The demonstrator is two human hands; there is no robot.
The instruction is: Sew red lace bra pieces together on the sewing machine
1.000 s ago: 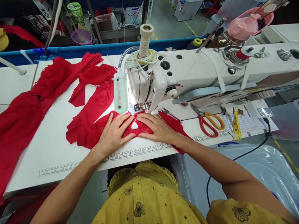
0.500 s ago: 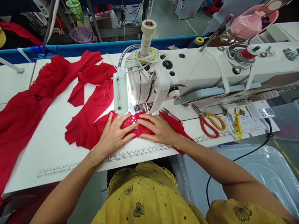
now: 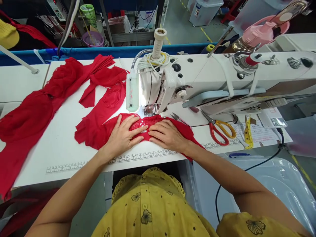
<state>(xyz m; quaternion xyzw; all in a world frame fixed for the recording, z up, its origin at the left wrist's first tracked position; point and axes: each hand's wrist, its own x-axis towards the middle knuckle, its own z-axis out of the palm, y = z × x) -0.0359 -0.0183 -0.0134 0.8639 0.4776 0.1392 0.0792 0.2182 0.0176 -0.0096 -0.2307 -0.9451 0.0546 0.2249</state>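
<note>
A red lace-trimmed bra (image 3: 134,123) lies on the white table just in front of the sewing machine's presser foot (image 3: 149,110), with small white crossed lines at its centre. My left hand (image 3: 124,133) rests on the left cup, fingers stretched out and spread. Flat on the right part is my right hand (image 3: 166,134), its fingers extended toward the centre. Both hands press the fabric down from above. A pair of thread snips (image 3: 180,119) lies just beyond the right side of the bra, partly covered by fabric.
More red bra pieces (image 3: 106,102) spread leftward across the table (image 3: 61,144). Right of my hands lie scissors (image 3: 219,128) with red and yellow handles, a yellow tape measure (image 3: 248,133) and papers (image 3: 264,135). The sewing machine (image 3: 197,72) and lamp (image 3: 132,93) stand behind the bra.
My right hand has slid slightly toward me on the bra, uncovering more lace near the presser foot. My left hand stays spread on the left cup. The camera view has shifted a little.
</note>
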